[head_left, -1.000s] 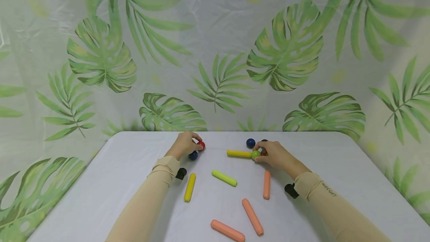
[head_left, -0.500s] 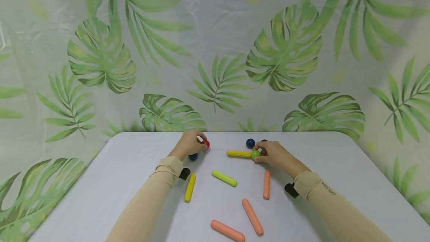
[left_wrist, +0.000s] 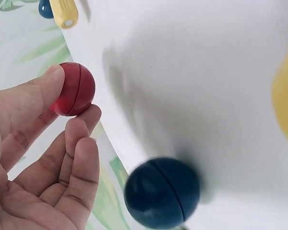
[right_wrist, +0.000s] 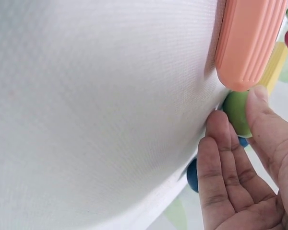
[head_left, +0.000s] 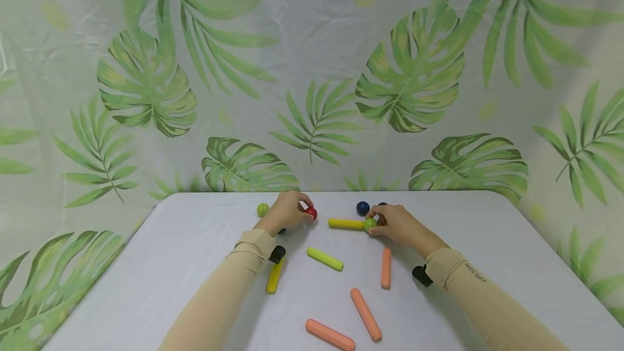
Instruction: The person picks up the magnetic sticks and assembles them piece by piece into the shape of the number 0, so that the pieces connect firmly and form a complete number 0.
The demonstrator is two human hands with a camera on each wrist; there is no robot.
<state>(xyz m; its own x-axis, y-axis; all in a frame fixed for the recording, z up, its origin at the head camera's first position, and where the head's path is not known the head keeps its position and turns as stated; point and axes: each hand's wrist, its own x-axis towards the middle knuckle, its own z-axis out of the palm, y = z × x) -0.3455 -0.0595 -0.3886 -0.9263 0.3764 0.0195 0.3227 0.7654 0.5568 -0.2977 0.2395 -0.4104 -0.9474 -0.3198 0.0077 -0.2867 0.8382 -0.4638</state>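
My left hand (head_left: 288,211) pinches a red ball (head_left: 312,213) between thumb and fingertips; the left wrist view shows the seam around this ball (left_wrist: 79,88). Under that wrist lies a dark blue ball (left_wrist: 162,192), mostly covered in the head view. A yellow ridged stick (head_left: 345,223) points from the red ball's side toward a green ball (head_left: 370,225), which sits at the stick's right end. My right hand (head_left: 400,225) holds this green ball with thumb and fingers, its other fingers stretched beside it in the right wrist view.
Behind the stick is a blue ball (head_left: 363,208), with another dark ball (head_left: 382,204) partly behind the right hand. A second green ball (head_left: 262,209) lies left. Nearer are a yellow stick (head_left: 274,279), a lime stick (head_left: 325,259) and salmon sticks (head_left: 366,314) on the white table (head_left: 439,307).
My left hand has carried the red ball rightward, closer to the yellow stick's left end. The green ball at the left has come into view behind it. My right hand stays put.
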